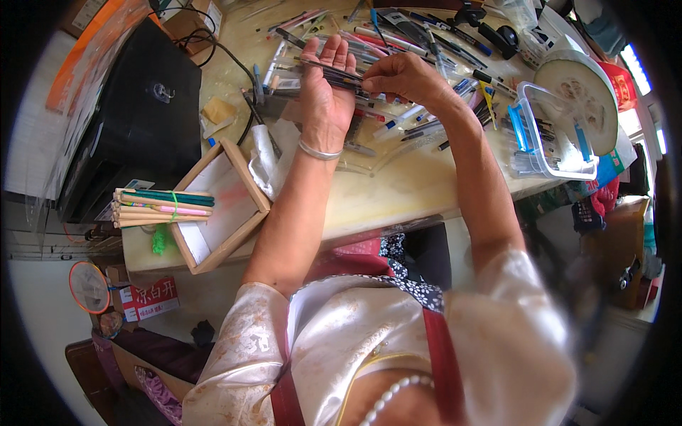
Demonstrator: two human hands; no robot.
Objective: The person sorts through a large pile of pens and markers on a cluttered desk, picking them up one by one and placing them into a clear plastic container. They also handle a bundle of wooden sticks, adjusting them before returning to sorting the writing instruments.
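My left hand [329,85] is palm up above the table, with several thin dark pen refills or slim pens [341,78] lying across its fingers. At their right end, my right hand [407,77] pinches them between thumb and fingertips. Beneath and beyond both hands spreads a loose pile of pens and markers [391,42], partly hidden by the hands. To the right stands a clear plastic box [565,171] with blue clips and dark pens inside. Left of my forearm, a shallow box [242,173] sits tilted on the table, a banded bundle of pencils [160,207] resting over its edge.
A black printer-like machine [138,101] takes up the left side, near a dark cable [232,56]. Crumpled white tissue [262,160] lies by my left forearm. A cut winter melon [586,106] stands behind the clear box. The table's front edge [383,230] runs before my body.
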